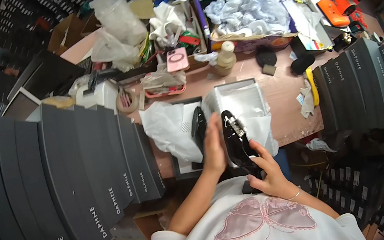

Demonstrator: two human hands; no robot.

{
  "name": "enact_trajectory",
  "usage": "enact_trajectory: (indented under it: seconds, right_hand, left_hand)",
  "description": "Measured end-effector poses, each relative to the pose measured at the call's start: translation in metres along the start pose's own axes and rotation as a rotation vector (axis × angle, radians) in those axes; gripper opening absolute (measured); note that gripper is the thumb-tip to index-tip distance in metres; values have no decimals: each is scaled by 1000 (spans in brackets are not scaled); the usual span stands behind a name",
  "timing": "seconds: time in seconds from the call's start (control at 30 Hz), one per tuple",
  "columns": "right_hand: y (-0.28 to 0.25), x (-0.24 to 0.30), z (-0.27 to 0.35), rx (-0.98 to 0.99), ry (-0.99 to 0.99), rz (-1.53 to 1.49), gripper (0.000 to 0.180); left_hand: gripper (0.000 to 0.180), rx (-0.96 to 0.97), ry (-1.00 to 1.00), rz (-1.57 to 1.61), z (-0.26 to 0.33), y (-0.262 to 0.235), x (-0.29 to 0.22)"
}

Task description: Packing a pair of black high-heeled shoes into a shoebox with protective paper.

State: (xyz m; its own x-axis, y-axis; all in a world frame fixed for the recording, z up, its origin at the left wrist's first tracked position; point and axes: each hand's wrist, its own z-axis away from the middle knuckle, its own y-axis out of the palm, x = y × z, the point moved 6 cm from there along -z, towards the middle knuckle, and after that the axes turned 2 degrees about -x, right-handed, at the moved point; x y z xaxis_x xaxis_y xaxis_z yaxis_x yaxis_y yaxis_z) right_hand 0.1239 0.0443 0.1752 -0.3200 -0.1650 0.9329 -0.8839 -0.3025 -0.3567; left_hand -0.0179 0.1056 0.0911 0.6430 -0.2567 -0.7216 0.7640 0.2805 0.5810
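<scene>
A glossy black shoe (234,144) with a sparkling silver ornament is held upright in front of me, toe pointing away. My right hand (269,170) grips it near the heel end. Flat and upright along the shoe's left side is my left hand (214,148), fingers stretched out and gripping nothing; whether it touches the shoe I cannot tell. Just left of that hand a second black shoe (197,125) lies in a dark shoebox (183,168), partly hidden by the hand. White tissue paper (169,130) spreads over the box's left side. A box lid or tray (234,85) with white lining sits beyond the held shoe.
Tall rows of grey shoeboxes (86,174) stand at the left, more grey shoeboxes (360,85) at the right. Behind are a carton of crumpled white paper (247,12), a bottle (226,58), a pink phone (177,60) and a tape roll (127,101). A yellow-handled tool (313,88) lies rightward.
</scene>
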Motion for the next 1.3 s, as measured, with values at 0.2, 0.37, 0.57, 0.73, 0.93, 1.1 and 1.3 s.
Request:
enact_trajectory:
  seconds: [0.2,0.37,0.57,0.73,0.93,1.1,1.3]
  right_hand:
    - [0,-83,-47,-106,30,382,43]
    - [56,-165,-54,69,-29,670,40]
    - [3,-120,-59,-15,177,146,56]
    - [-30,-56,-37,-161,375,-882,62]
    - [3,-43,-8,-181,383,-1513,61]
    - [-2,-54,5,-277,427,-1723,55]
    - [-3,-67,9,-228,549,-1921,49]
  left_hand:
    - [77,-218,194,-1263,-19,-127,36]
    - [79,-293,122,-1415,-35,-128,29]
    - [60,-240,204,-761,-21,-150,-39]
    - [45,307,-455,124,12,-46,-38]
    - [28,993,-780,1185,62,52,1]
    - [28,912,-859,1110,56,57,21]
    - [17,367,-979,1012,40,55,56]
